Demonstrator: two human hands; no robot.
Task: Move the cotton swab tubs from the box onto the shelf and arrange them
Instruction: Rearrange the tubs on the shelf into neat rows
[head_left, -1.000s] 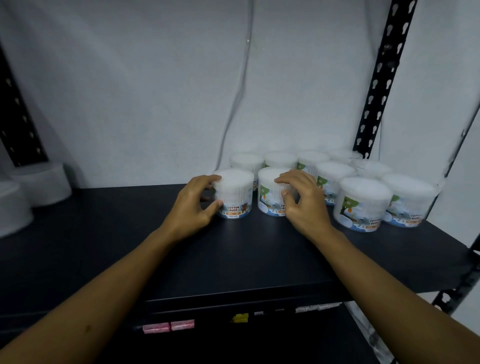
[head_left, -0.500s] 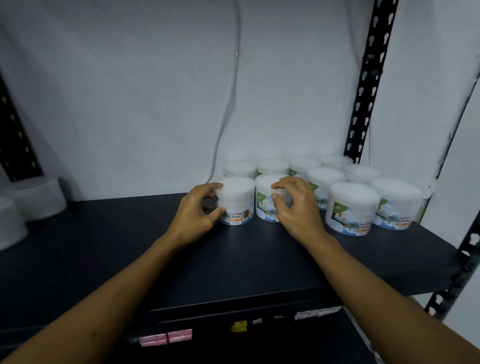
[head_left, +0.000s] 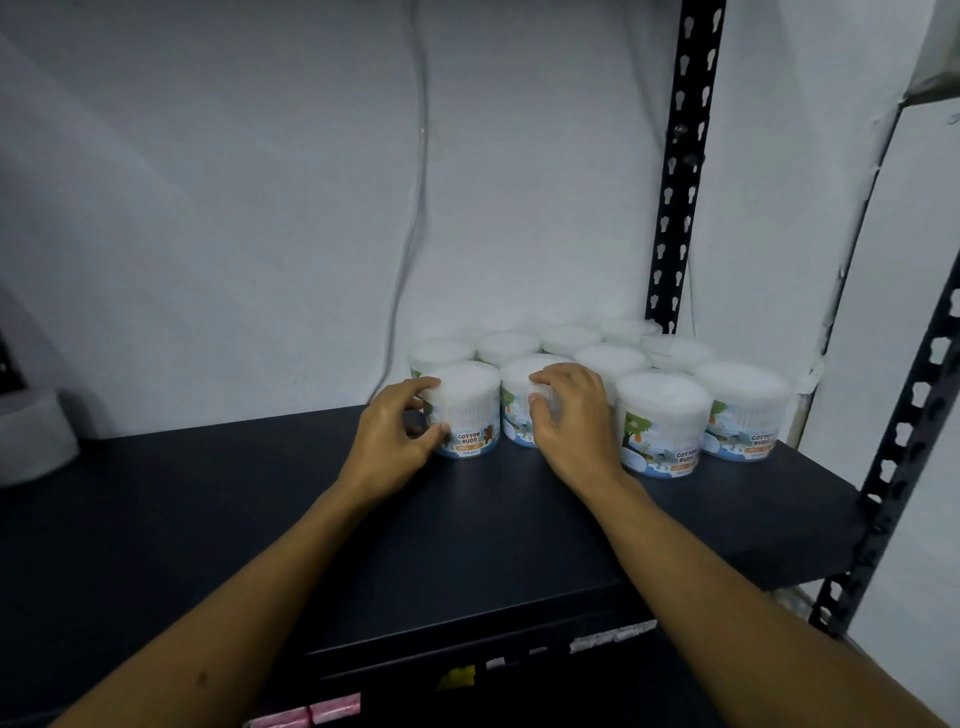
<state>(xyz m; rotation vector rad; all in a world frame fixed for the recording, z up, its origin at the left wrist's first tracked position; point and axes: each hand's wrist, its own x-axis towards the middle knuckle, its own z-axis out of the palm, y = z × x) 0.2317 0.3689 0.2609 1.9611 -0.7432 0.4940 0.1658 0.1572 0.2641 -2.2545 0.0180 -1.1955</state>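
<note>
Already on shelf: about ten cotton swab tubs (head_left: 662, 421) stand upright in rows at the back right of the dark shelf (head_left: 260, 519).
Left hand (head_left: 395, 441): fingers and thumb curled around the leftmost front tub (head_left: 465, 410).
Right hand (head_left: 571, 421): fingers curled over the tub beside it (head_left: 519, 400), the two tubs touching.
Left to do: likely only nudging this pair into line; the box is out of view, so remaining stock cannot be told.

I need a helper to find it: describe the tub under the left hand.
On the black metal shelf, find the cluster of clear round cotton swab tubs at the right rear. It is the leftmost front tub, the only one the left hand grips.
</note>
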